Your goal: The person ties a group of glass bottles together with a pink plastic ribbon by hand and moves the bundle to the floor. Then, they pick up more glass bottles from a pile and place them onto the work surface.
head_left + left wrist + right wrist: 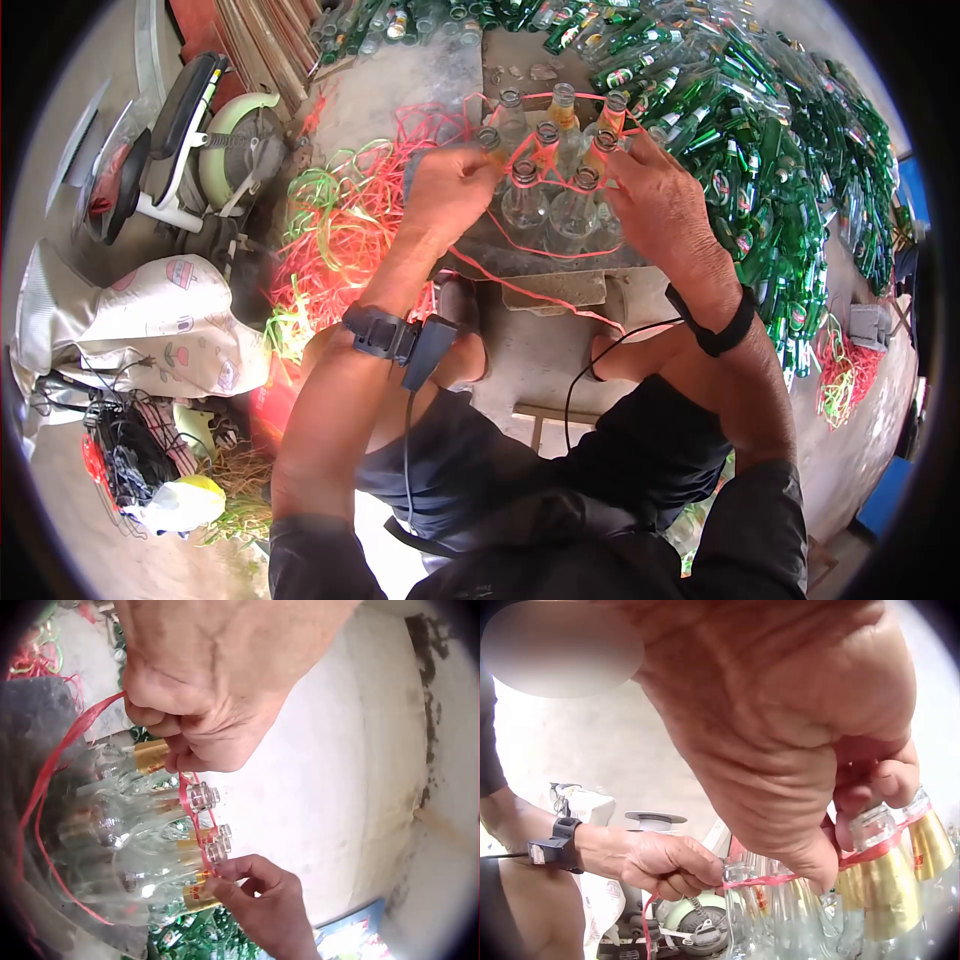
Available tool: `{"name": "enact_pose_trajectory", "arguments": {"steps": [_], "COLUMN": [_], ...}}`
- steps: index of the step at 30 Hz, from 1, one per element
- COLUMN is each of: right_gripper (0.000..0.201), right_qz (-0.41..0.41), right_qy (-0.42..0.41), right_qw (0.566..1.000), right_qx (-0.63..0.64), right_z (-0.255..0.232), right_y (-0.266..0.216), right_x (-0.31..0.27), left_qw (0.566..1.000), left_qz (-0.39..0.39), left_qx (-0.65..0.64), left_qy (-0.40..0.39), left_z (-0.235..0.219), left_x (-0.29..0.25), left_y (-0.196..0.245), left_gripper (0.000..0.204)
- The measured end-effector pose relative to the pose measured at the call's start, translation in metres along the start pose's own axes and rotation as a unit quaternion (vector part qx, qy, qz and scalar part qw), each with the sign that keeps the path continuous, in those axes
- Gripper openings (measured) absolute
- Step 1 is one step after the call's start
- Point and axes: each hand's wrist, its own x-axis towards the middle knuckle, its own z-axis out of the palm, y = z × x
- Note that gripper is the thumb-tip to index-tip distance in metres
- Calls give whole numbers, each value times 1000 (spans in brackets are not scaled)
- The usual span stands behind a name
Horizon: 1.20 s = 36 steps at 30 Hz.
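Several clear glass bottles (573, 217) stand in a tight cluster before me, some with gold neck labels. A red plastic ribbon (64, 746) runs around their necks. At the left of the cluster, my left hand (452, 192) grips the ribbon with curled fingers, and a loose length hangs from it. On the other side, my right hand (662, 198) pinches the ribbon between thumb and fingers beside a bottle neck. In the right wrist view the ribbon lies across the necks just below the rims, and the right hand (780, 750) partly hides them.
A large heap of green bottles (735, 170) spreads at the right and back. Tangled red and green ribbon (345, 230) lies on the left. A fan (240, 150) and a whitish printed sack (175, 320) are farther left. A small block (553, 292) sits before the bottles.
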Motion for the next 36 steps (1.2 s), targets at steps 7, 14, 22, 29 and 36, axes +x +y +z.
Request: {"name": "enact_pose_trajectory", "arguments": {"steps": [7,14,22,29,36], "right_gripper": [39,48,40,24,36], "right_qz": [-39,-72,-91,-75,-93], "right_qy": [-2,12,41,47,29], "right_qw": [999,997,993,990,992], "right_qx": [7,12,69,113,78], "right_z": [4,8,11,10,9], "right_y": [14,19,20,23,31], "right_x": [-3,-1,-1,-2,-1], "left_qw": [995,988,959,946,927], "left_qz": [31,81,190,202,263], "left_qx": [95,130,191,235,267], "left_qy": [-10,7,90,93,33], "left_z": [-10,-13,-7,-11,-21], "left_x": [8,15,20,14,21], "left_y": [3,-6,-22,-2,2], "left_gripper": [17,17,12,28,37]}}
